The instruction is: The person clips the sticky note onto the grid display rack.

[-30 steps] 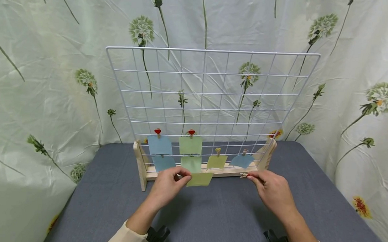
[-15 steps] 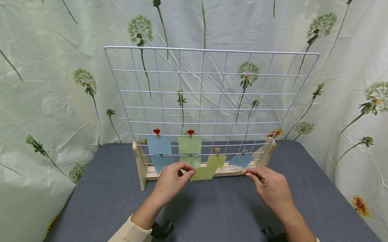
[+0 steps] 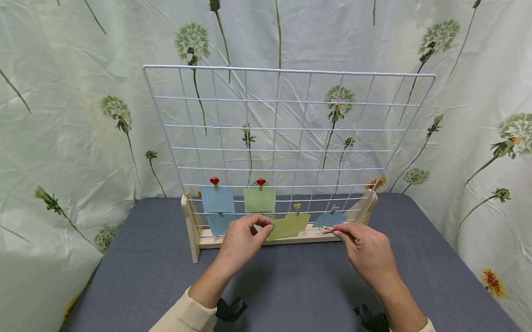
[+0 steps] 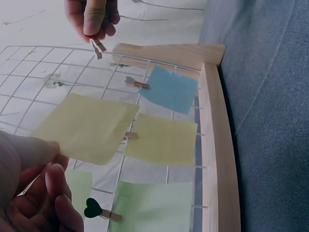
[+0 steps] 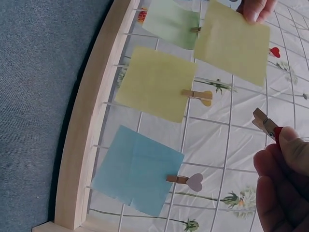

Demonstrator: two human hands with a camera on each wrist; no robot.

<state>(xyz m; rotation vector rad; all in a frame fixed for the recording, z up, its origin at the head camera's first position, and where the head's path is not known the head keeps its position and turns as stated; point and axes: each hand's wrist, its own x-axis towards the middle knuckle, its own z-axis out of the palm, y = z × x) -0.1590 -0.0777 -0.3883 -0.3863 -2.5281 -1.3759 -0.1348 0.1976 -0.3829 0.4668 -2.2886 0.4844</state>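
My left hand (image 3: pixel 243 241) pinches a yellow paper note (image 4: pixel 87 128) by its edge between thumb and fingers, in front of a white wire grid (image 3: pixel 291 70). In the head view this note overlaps another yellow note (image 5: pixel 157 84), which hangs from a wooden clothespin with a yellow heart (image 5: pixel 206 98). To the right, my right hand (image 3: pixel 370 252) pinches a small wooden clothespin (image 5: pixel 264 122) by its red end, its tips apart from the held note. Near that hand a blue note (image 5: pixel 140 171) hangs by a clothespin with a pale heart (image 5: pixel 195 182).
The grid stands in a wooden base (image 3: pixel 190 232) on a dark blue-grey cloth (image 3: pixel 305 294). Further left on it hang two blue notes and green notes (image 3: pixel 259 199), with red-heart clothespins (image 3: pixel 214 182) on the upper row. A flowered curtain (image 3: pixel 73 144) hangs behind.
Both hands have moved up and closer to the grid. The held yellow note has risen and shifted right, over the clipped yellow one; the clothespin has come slightly left.
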